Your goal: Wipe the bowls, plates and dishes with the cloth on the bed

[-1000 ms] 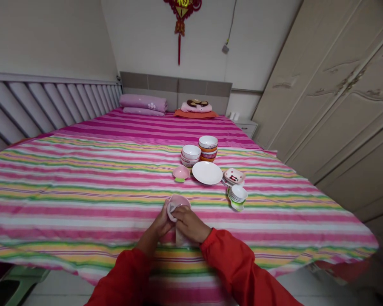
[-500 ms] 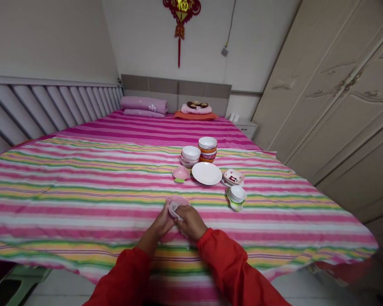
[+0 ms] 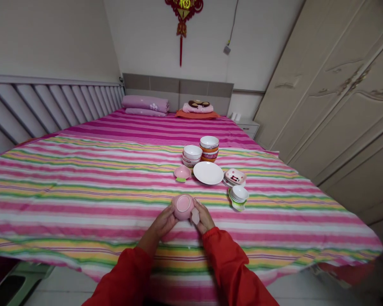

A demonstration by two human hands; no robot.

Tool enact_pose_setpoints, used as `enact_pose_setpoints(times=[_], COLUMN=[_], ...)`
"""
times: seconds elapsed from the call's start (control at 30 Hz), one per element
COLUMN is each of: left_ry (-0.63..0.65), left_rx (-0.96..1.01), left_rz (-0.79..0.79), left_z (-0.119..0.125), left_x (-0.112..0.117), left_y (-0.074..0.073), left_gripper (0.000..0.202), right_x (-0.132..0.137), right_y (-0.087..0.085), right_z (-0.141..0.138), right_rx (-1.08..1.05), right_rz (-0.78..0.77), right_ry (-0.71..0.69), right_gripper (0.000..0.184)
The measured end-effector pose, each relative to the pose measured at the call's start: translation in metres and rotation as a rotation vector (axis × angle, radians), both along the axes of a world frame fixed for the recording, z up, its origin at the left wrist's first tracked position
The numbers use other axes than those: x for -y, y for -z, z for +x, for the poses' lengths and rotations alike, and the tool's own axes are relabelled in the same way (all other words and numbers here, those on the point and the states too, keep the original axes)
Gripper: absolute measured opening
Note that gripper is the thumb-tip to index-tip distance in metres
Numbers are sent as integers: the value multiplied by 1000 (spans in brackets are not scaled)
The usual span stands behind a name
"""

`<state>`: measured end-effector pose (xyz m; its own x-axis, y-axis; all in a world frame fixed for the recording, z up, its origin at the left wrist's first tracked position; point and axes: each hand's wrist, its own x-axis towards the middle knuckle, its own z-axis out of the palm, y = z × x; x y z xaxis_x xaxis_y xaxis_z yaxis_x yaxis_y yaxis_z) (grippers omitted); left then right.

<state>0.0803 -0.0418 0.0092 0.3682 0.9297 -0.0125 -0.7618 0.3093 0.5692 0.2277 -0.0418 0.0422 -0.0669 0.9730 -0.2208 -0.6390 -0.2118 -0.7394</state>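
A plate was set on the bed, with a small bowl to its left. Behind it stood two stacks of bowls, side by side. A dish was placed to the plate's right, and nearer lay a smaller stack, apparently on a spoon. In front, a pink bowl was held between the left hand and right hand. Pillows were laid further back, by the headboard.

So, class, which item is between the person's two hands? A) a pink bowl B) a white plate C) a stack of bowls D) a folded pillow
A. The pink bowl sits between the left hand and the right hand, with its underside showing.
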Motion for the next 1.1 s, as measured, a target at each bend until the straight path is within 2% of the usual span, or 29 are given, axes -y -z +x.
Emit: enact_pose_setpoints(times=[0.17, 0.23, 0.3, 0.47, 0.53, 0.67, 0.8, 0.9, 0.97, 1.1], left_ry=[-22, -37, -40, -10, -10, -12, -45, -68, -90, -37], left_rx=[-56, -76, -91, -111, -110, -130, -110, -95, -89, -126], left_rz=[-26, -41, -48, -31, -19, -16, -59, -70, -60, -28], left_z=[-5, -4, -2, 3, 3, 0, 0, 2, 4, 5], left_x=[2, 2, 1, 0, 1, 2, 2, 1, 0, 0], left_y=[3, 3, 2, -2, -2, 3, 8, 10, 9, 4], left_gripper=[56, 56, 57, 49, 42, 27, 22, 26, 27, 22], right_x=[-10, -15, -20, -29, -27, -8, 15, 17, 10, -14], right_y=[0, -2, -6, -20, -26, -29, -22, -21, -24, -28], right_z=[4, 10, 16, 11, 2, -14, -21, -21, -20, -20], right_rx=[97, 237, 435, 806, 963, 1314, 1532, 1607, 1590, 1445], right_rz=[28, 71, 166, 501, 659, 976, 1254, 1259, 1186, 1000], right_ry=[158, 278, 321, 103, 86, 80, -75, -98, -50, 43], right_gripper=[37, 36, 37, 36, 34, 29, 24, 24, 23, 25])
